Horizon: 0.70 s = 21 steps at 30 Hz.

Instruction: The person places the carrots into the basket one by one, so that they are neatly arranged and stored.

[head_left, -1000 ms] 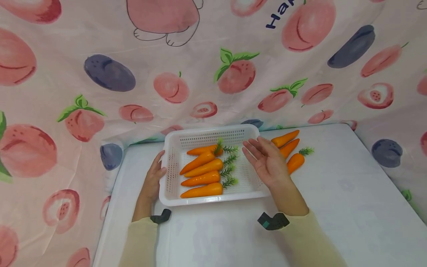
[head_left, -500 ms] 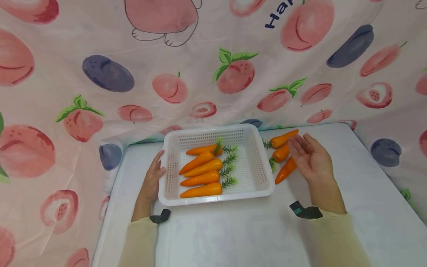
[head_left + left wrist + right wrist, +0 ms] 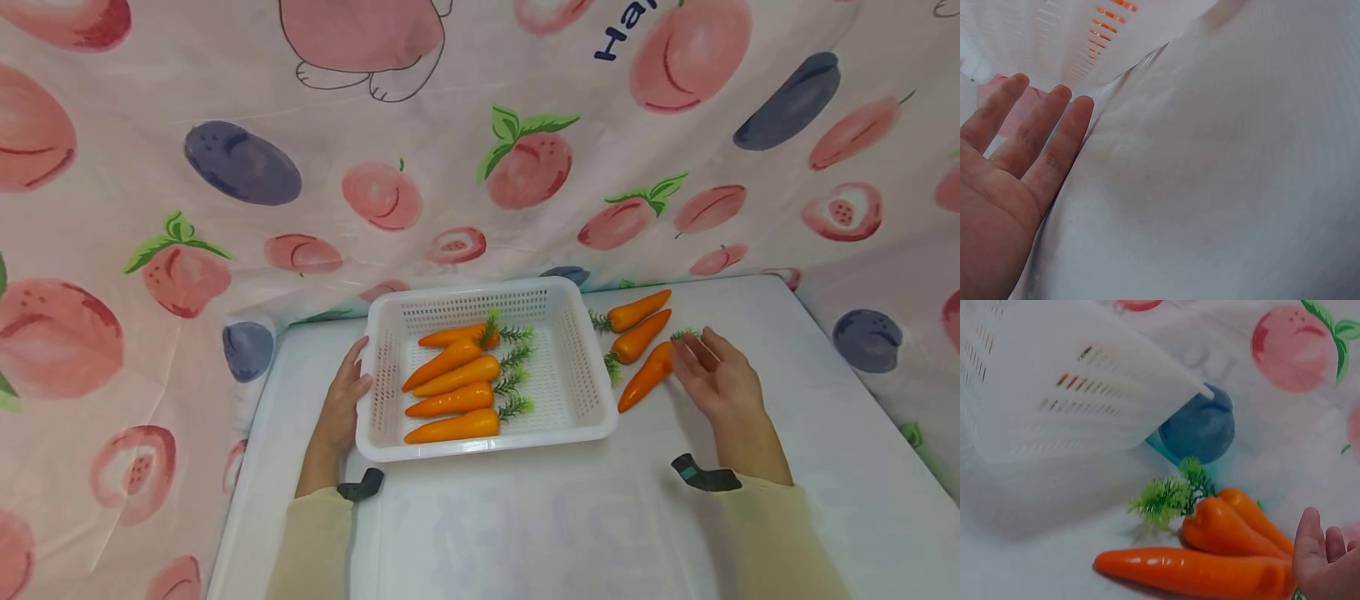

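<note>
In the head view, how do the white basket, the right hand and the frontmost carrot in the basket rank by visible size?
1. White basket, clearly largest
2. Right hand
3. Frontmost carrot in the basket

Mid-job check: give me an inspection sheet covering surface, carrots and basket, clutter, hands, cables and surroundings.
Surface: white table, with a shadow beneath the right arm.
Job's things: white basket holding five carrots at its left side; three loose carrots on the table to its right.
Clutter: nothing seen.
Left hand: at the basket's left end, fingers extended; firm contact cannot be told.
Right hand: open beside the nearest loose carrot, holding nothing; touch unclear.
Cables: nothing seen.
Surroundings: fruit-print cloth behind the table and at both sides.
</note>
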{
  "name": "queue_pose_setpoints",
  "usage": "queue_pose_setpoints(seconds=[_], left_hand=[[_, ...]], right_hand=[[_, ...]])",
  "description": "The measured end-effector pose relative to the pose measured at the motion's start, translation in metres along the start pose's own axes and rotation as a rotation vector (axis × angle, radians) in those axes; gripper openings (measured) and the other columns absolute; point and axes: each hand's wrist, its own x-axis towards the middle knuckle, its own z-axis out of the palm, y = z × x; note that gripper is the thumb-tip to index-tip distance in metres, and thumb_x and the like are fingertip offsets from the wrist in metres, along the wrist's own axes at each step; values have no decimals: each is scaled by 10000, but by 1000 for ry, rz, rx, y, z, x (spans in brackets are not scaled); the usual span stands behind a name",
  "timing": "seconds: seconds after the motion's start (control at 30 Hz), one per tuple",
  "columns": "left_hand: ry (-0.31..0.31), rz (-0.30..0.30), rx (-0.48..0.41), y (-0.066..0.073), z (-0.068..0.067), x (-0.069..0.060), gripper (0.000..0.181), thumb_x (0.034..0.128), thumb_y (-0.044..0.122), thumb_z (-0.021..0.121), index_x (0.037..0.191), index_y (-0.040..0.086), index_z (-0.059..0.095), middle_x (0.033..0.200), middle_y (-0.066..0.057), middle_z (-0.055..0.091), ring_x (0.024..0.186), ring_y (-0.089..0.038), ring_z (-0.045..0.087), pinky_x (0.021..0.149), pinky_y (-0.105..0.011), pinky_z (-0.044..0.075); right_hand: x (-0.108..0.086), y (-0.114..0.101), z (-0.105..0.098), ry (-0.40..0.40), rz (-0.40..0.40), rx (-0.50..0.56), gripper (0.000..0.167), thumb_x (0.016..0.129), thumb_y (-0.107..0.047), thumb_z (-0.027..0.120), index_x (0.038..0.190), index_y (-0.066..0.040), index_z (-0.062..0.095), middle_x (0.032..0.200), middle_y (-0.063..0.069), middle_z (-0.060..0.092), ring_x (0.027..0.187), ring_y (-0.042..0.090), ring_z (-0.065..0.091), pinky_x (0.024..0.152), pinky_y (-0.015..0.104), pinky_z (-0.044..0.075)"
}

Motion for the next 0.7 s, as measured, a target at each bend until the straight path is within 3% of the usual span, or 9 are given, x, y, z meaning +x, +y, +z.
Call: queue_pose_setpoints(seconds=[0.17,0.4,0.6,0.7], left_hand=[[3,-8,-5,0,0,0,638,1023,259,503,1602,389,271,1657,-53,321,1327,-167,507,929,-278,578],[9,-22,-1,3,0,0,642,1016,283,526,1597,402,279,1665,-29,313,1354,-178,491,939,-276,573],[-4,-11,3,4,1,-1,638,1020,283,510,1600,400,270,1667,-42,310,1351,-185,491,939,-281,573],[-10,-5,8,4,1,-1,643,1022,290,507,1605,395,260,1674,-54,296,1353,-181,488,941,-275,571]], right_hand=[[10,-1,-11,85,20,-31,431,917,-192,761,1294,-299,582,1416,-71,492,1449,108,386,1131,338,463],[24,-2,-20,204,53,-83,538,886,-229,797,1328,-362,521,1451,-97,443,1373,109,441,1166,388,424],[32,1,-18,230,21,-352,753,856,-347,818,1495,-383,421,1580,-92,380,1334,108,484,1177,438,385],[35,2,-17,251,-4,-516,761,834,-406,826,1494,-334,454,1499,-77,478,1241,101,549,1121,439,434]])
